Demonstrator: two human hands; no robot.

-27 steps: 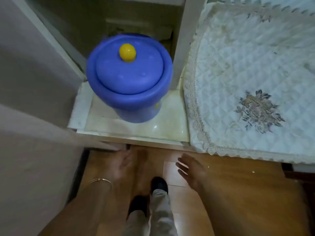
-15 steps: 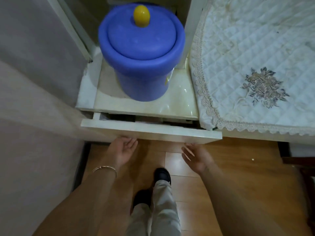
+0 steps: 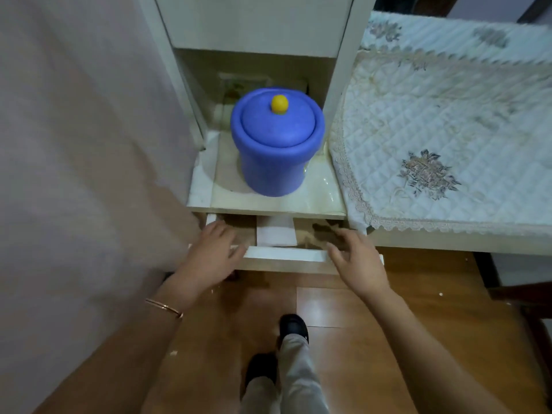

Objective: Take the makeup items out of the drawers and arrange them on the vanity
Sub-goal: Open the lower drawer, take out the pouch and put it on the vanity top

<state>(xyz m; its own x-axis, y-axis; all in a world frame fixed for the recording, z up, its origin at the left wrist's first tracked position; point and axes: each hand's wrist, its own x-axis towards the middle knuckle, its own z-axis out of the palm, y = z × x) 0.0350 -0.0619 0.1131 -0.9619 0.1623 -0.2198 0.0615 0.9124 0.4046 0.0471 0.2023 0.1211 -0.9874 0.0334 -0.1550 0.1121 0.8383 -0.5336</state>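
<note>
Both hands, the left hand (image 3: 213, 255) and right hand (image 3: 357, 258), are reaching with grips spread and empty over the partly open drawer (image 3: 283, 254) below the blue pot (image 3: 276, 150), showing only white paper (image 3: 276, 234), no makeup out yet.

Home bedroom, lace quilted cover (image 3: 433, 121), wood floor (image 3: 373, 324), vanity drawer (image 3: 283, 254)

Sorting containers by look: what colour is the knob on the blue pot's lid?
Yellow: the knob tops the blue pot, seen clearly in the head view.
</note>
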